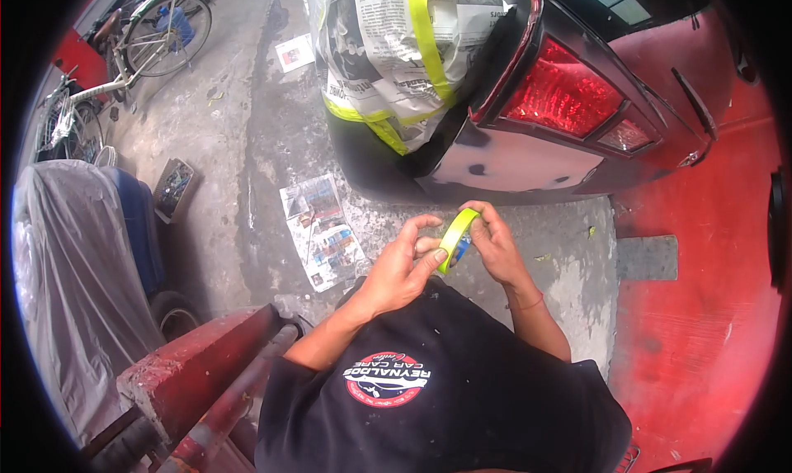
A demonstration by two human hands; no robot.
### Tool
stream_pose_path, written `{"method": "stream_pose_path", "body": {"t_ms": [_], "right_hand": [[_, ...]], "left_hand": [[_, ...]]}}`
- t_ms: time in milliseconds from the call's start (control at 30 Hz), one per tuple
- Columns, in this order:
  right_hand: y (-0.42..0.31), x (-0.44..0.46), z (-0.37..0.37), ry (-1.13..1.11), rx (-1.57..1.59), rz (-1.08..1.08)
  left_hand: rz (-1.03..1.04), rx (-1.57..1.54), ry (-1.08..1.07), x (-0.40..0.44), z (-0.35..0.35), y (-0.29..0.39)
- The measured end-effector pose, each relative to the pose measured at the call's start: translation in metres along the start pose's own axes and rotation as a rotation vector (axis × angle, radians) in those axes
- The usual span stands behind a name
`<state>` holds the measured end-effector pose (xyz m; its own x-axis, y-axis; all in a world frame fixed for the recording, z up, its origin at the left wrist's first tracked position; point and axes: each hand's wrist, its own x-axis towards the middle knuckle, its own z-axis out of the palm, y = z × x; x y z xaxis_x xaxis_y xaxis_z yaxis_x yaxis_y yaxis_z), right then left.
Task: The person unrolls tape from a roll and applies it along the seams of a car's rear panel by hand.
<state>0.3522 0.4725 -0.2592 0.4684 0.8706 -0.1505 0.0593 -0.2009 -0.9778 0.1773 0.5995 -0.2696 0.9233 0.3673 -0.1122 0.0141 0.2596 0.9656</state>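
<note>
A roll of bright yellow-green tape is between my two hands, in front of my dark shirt. My right hand grips its right side, with the fingers over the top edge. My left hand touches the lower left edge with the thumb, its other fingers curled beside the roll. Beyond my hands is a vehicle's rear corner with a red tail light and a pale patch on dark bodywork. Newspaper held by yellow-green tape strips covers the part to the left of the light.
Newspaper sheets lie on the concrete floor. At the left are a grey cover, a small bin of debris and bicycles. A red beam stands at the lower left. Red floor spans the right.
</note>
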Motion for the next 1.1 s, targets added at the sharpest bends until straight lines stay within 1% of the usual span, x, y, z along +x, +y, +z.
{"method": "stream_pose_path", "body": {"t_ms": [33, 100, 167, 200, 233, 267, 300, 367, 400, 433, 467, 500, 533, 567, 667, 700, 733, 767, 800, 833, 867, 933, 967, 1033, 1100], "right_hand": [[0.003, -0.001, 0.000, 0.025, -0.028, -0.015], [0.006, -0.003, -0.004, 0.054, -0.054, -0.032], [0.008, -0.007, -0.009, 0.031, 0.053, 0.075], [0.010, -0.009, -0.013, 0.035, 0.058, 0.076], [0.013, -0.009, -0.016, 0.009, 0.032, -0.024], [0.013, -0.008, -0.017, -0.018, 0.006, -0.124], [0.011, -0.008, -0.017, -0.014, 0.008, -0.121], [0.006, -0.007, -0.015, -0.116, 0.220, -0.241], [0.007, -0.006, -0.018, -0.110, 0.221, -0.238], [0.008, -0.006, -0.023, -0.186, 0.207, -0.229], [0.008, -0.005, -0.028, -0.264, 0.192, -0.221], [0.006, -0.004, -0.031, -0.261, 0.193, -0.220], [0.002, -0.003, -0.034, -0.264, 0.043, -0.222], [-0.001, -0.004, -0.035, -0.266, -0.106, -0.222], [-0.009, -0.006, -0.031, -0.279, -0.051, -0.175], [-0.008, -0.005, -0.029, -0.280, -0.051, -0.176], [-0.006, -0.005, -0.028, -0.252, -0.109, -0.175], [-0.004, -0.004, -0.027, -0.223, -0.167, -0.175], [0.000, -0.004, -0.025, -0.225, -0.168, -0.176], [0.005, -0.003, -0.023, -0.222, -0.125, -0.082], [0.009, -0.003, -0.022, -0.218, -0.082, 0.012], [0.013, -0.002, -0.019, -0.218, -0.050, 0.015], [0.014, -0.002, -0.018, -0.217, -0.019, 0.020], [0.014, -0.003, -0.015, -0.214, 0.013, 0.040], [0.014, -0.004, -0.015, -0.208, 0.044, 0.059]], "left_hand": [[0.018, 0.093, 0.019, 0.000, 0.000, -0.002], [0.023, 0.131, 0.003, -0.002, -0.001, -0.003], [0.025, 0.170, -0.017, -0.004, 0.000, -0.003], [0.066, 0.233, -0.014, -0.005, 0.000, -0.002], [0.109, 0.296, -0.011, -0.006, 0.000, -0.001], [0.107, 0.297, -0.015, -0.007, 0.000, -0.002], [0.145, 0.349, 0.001, -0.009, 0.001, -0.003], [0.178, 0.399, 0.012, -0.010, 0.002, -0.005], [0.228, 0.425, 0.019, -0.009, 0.003, -0.005], [0.279, 0.451, 0.027, -0.009, 0.003, -0.005], [0.278, 0.450, 0.024, -0.008, 0.003, -0.005], [0.302, 0.495, 0.013, -0.008, 0.001, -0.005], [0.326, 0.540, 0.001, -0.009, 0.000, -0.005], [0.325, 0.541, -0.001, -0.009, 0.000, -0.004], [0.268, 0.515, 0.004, -0.009, 0.000, -0.004], [0.216, 0.513, 0.001, -0.010, -0.001, -0.005], [0.163, 0.511, 0.000, -0.010, -0.001, -0.005], [0.164, 0.511, 0.003, -0.010, -0.001, -0.002], [0.063, 0.331, -0.013, -0.010, -0.001, 0.003], [-0.038, 0.150, -0.030, -0.010, -0.001, 0.005], [-0.037, 0.150, -0.028, -0.010, -0.001, 0.004], [0.027, -0.030, -0.064, -0.008, 0.000, -0.001], [0.027, -0.030, -0.063, -0.009, -0.001, -0.003], [-0.086, -0.237, -0.125, -0.011, -0.003, -0.006], [-0.101, -0.224, -0.135, -0.010, -0.004, -0.005]]}}
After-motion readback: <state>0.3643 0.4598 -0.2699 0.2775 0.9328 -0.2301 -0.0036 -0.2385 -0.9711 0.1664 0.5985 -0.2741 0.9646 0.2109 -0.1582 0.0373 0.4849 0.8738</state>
